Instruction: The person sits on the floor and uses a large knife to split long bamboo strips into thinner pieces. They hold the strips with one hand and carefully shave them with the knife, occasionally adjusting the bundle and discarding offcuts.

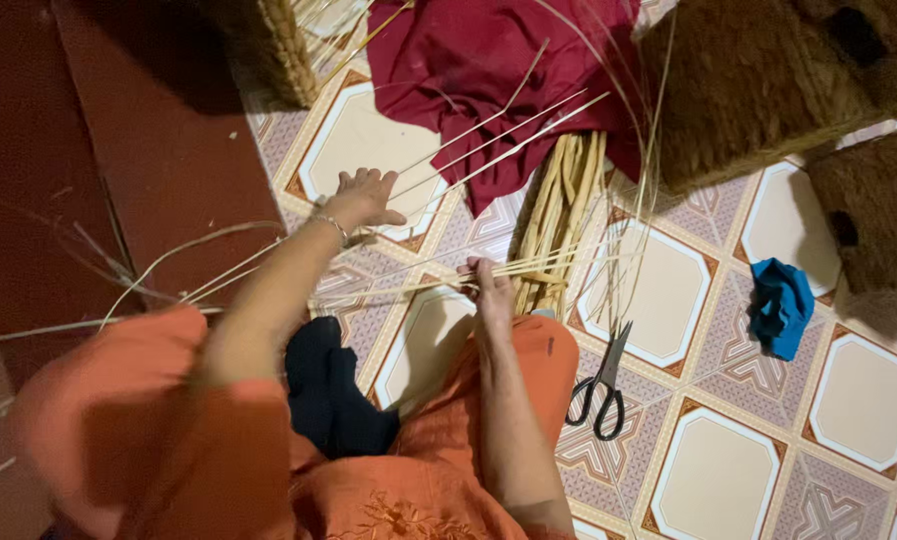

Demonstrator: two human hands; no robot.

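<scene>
The weaving looked to be at the strand-gathering step; a next move would call for a steady grip. The right hand (491, 287) was closed on thin straw strands (408, 285) at the centre. The left hand (363, 197), at eleven o'clock, lay spread open on the tiled floor (868, 400), touching strands. Scissors (602, 383) lay at four o'clock.

A bundle of reed strips (560, 215) is laid on the tiled floor (718, 480) at the middle, its far end tucked under a cloth (468, 60). Thin strands (408, 285) are spread across the floor to the left of the bundle. The right hand (488, 285) is set on the strands at the bundle's near end; the left hand (363, 198) is placed farther left. Scissors (603, 385) are laid to the near right of the bundle, a crumpled rag (780, 308) farther right. Woven baskets (758, 90) are stood at the far right.
</scene>
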